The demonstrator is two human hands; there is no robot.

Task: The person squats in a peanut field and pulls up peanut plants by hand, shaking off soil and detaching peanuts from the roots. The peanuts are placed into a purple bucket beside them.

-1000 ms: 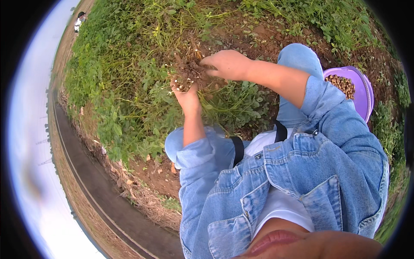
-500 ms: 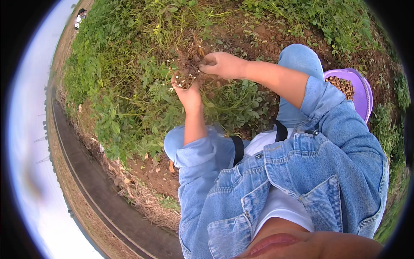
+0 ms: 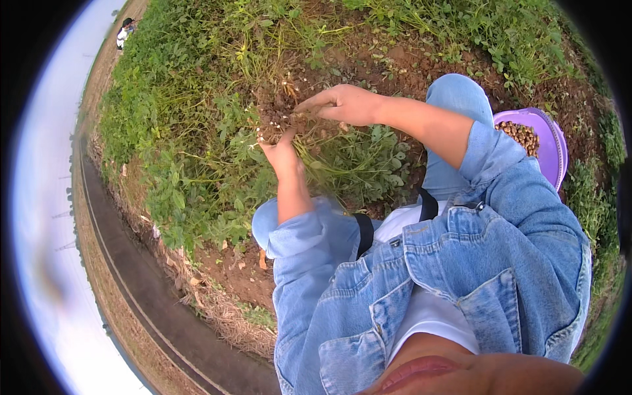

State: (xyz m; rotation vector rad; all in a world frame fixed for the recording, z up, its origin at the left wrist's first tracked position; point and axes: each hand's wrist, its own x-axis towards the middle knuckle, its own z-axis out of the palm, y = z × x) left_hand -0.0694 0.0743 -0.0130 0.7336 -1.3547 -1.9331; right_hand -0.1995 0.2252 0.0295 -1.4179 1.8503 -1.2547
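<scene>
A dirt-caked root clump (image 3: pixel 280 108) with small pale bits and attached green stems (image 3: pixel 329 158) is raised over the plants in front of my body. My left hand (image 3: pixel 280 151) grips the clump from below and left, thumb pointing up. My right hand (image 3: pixel 345 105) is at the clump's right side, fingers stretched out and apart against the soil and roots; their tips are partly lost in the brown mass.
A purple bucket (image 3: pixel 556 141) of brown nuts or pods (image 3: pixel 520 135) stands beside my right knee (image 3: pixel 457 92). Leafy plants (image 3: pixel 164 99) and reddish soil surround me. A dark road (image 3: pixel 131 263) runs along the left. Another person (image 3: pixel 122 36) crouches far off at top left.
My right hand has moved slightly down and its fingers have straightened from a more curled grip. My left hand, with the clump, has dropped a little and shifted left.
</scene>
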